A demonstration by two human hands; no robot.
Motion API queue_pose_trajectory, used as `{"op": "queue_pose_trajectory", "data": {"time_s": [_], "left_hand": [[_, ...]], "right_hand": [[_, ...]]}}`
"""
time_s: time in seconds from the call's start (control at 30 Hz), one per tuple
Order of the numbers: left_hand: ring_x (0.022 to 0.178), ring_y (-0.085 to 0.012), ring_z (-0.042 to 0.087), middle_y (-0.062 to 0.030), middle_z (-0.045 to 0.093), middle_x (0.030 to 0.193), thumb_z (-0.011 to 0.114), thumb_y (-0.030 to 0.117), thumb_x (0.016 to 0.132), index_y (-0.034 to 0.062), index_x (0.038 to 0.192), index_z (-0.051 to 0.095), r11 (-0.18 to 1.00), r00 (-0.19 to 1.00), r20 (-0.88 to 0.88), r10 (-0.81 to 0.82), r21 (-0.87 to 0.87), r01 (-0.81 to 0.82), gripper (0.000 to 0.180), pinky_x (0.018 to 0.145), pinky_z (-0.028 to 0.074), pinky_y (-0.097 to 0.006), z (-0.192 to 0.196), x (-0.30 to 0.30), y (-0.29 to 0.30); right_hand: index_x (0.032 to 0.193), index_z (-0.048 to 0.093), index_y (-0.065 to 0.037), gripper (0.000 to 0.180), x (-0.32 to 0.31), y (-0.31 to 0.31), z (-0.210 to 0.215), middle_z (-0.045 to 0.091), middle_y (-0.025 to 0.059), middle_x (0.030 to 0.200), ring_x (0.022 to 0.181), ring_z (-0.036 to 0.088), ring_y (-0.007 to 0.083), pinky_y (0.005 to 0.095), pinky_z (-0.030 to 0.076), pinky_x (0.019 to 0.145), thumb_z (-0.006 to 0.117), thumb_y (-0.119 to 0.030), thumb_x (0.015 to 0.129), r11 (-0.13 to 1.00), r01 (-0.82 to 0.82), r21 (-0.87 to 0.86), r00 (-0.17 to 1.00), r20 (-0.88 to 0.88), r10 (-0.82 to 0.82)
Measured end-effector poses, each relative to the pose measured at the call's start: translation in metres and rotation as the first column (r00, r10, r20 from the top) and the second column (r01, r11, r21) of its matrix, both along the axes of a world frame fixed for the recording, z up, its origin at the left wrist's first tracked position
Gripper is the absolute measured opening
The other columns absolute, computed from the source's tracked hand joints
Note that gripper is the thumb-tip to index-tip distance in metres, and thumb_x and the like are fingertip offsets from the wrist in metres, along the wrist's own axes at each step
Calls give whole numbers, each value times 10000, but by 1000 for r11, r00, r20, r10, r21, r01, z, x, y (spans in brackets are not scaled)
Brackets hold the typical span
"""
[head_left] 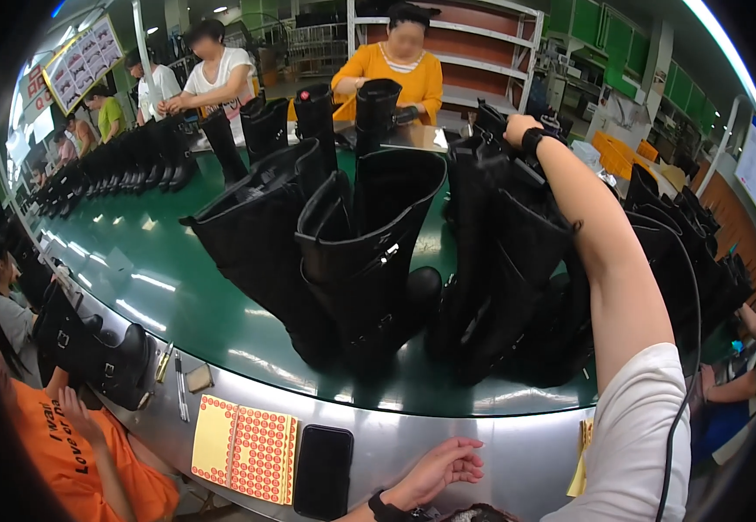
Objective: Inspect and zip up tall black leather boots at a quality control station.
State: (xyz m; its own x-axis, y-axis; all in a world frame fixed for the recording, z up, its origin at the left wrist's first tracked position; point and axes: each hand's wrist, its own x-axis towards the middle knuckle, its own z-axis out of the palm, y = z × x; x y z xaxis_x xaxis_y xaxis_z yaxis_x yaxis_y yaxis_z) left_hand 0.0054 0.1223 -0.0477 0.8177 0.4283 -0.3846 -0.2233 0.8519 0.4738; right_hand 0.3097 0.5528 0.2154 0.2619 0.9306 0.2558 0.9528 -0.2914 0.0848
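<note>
My left hand [447,470] hovers at the steel table edge with loosely bent fingers, holding nothing. Beside it lies a black phone [324,470]. My right arm stretches far across the green work surface, and my right hand [524,130] is closed at the top of a black boot [489,126]; its fingertips are partly hidden. Tall black boots with buckles stand in front of me: one pair [365,252] in the middle, another boot [252,235] leaning at its left. More boots [517,252] crowd under my right forearm.
A sheet of round red stickers [243,448] lies left of the phone, near pens [181,387]. Co-workers sit at left, including one in orange [91,452]; another in yellow [412,65] stands across. Boot rows [126,161] line the far left. A cable [696,348] hangs by my right arm.
</note>
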Motion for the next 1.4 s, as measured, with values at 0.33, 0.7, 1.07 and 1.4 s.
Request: {"op": "queue_pose_trajectory", "data": {"time_s": [0.33, 0.7, 1.07, 1.4], "left_hand": [[929, -222, 617, -124, 584, 1009, 428, 184, 1005, -12, 1224, 481, 999, 996, -84, 7, 50, -3, 299, 865, 510, -348, 10, 4, -2], [879, -257, 636, -156, 614, 958, 442, 166, 997, -13, 1170, 505, 993, 997, -34, 66, 103, -62, 257, 819, 531, -369, 3, 9, -3], [890, -240, 641, -135, 620, 962, 461, 198, 992, 20, 1172, 518, 988, 998, 1, 64, 139, -64, 260, 813, 531, -353, 5, 7, -3], [906, -244, 641, -131, 611, 971, 459, 205, 993, 24, 1164, 522, 985, 998, -37, 48, 166, -42, 257, 829, 534, -351, 6, 9, -2]], "right_hand": [[1243, 623, -180, 426, 15, -25, 23, 652, 104, 1197, 1121, 597, 309, 418, 452, 973, 584, -381, 870, 891, -343, -299, 937, -40, 347], [987, 724, -75, 315, -6, -202, 173, 708, 74, 837, 776, 656, 144, 298, 542, 692, 679, -342, 827, 765, -408, 498, 832, -142, 536], [1289, 526, -86, 508, -134, -333, 114, 681, 113, 844, 776, 657, 227, 325, 517, 727, 639, -388, 897, 776, -622, -106, 782, -140, 608], [1445, 361, -197, 713, -161, -363, 47, 623, 169, 960, 937, 617, 334, 419, 488, 838, 642, -485, 857, 756, -629, 180, 774, 55, 631]]}}
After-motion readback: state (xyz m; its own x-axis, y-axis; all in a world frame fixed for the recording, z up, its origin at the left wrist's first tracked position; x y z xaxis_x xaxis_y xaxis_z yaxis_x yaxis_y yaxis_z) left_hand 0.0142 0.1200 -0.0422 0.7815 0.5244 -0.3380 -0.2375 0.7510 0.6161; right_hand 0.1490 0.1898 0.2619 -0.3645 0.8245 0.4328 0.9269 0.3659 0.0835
